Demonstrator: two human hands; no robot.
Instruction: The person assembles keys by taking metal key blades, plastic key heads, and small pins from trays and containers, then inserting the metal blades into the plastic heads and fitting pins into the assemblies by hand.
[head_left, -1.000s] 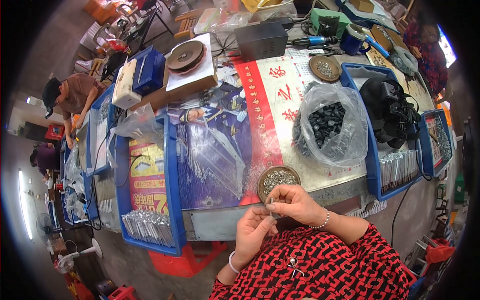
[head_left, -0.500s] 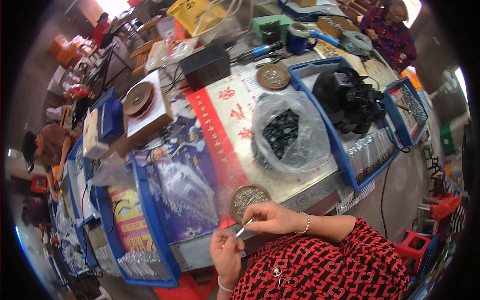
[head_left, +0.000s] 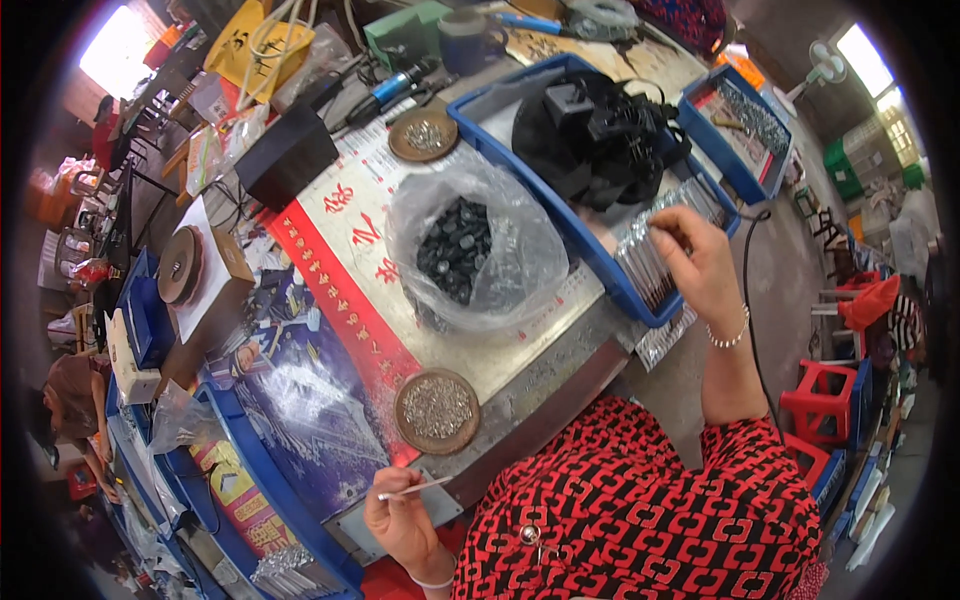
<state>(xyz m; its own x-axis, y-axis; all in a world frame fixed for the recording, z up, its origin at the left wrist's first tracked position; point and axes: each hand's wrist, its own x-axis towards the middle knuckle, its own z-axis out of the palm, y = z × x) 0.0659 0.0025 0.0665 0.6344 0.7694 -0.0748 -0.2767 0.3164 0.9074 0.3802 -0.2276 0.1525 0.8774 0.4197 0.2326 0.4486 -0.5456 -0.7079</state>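
My left hand [head_left: 402, 528] is near the table's front edge. Its thumb and fingers pinch a thin, pale, silvery rod [head_left: 418, 487], which points to the right. Further right and higher up, my right hand [head_left: 698, 262] reaches over the blue tray [head_left: 655, 312]. Its fingers are curled in a pinch at the row of thin silvery pieces [head_left: 645, 262] standing there, and I cannot make out what is between them. Next to the left hand sits a round brown dish [head_left: 408, 422] filled with tiny metal parts.
A clear plastic bag [head_left: 530, 260] of small black parts lies mid-table. Behind it are a second small dish [head_left: 395, 135] and a dark box [head_left: 285, 160]. Black gear [head_left: 590, 135] fills the far part of the right tray. Another blue tray [head_left: 340, 578] with silvery pieces stands at left.
My hands, together over the near dish before, are now apart. The right has moved right to the tray; the left keeps the silvery rod. The whole view has shifted.
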